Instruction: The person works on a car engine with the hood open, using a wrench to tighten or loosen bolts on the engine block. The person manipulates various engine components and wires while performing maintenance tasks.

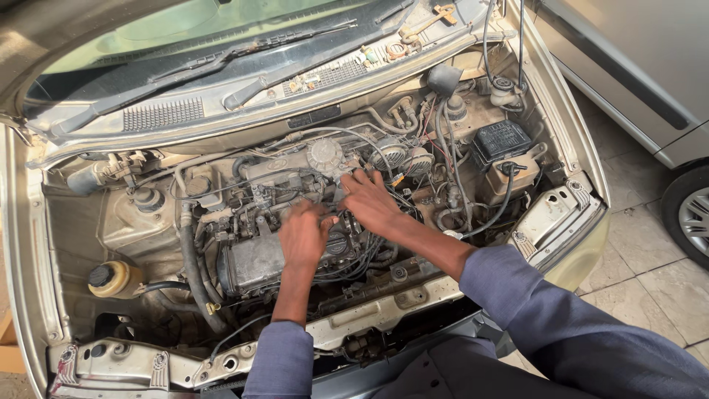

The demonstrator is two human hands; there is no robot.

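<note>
We look down into the open engine bay of a beige car (569,244), both our arms in blue sleeves reaching in. At the centre sits the engine (255,258), dusty and grey, with black ignition leads (362,258) running across its top. We judge the leads soft and bendable but gripped firm at their ends, best held by the thick boot rather than the thin cable. Our left hand (304,235) rests on the engine top, fingers curled downward over the leads; we cannot tell whether it grips one. Our right hand (367,198) lies flat and spread, fingertips touching the wiring just below the round distributor cap (325,155). A yellowish fluid reservoir (111,279) sits far left.
</note>
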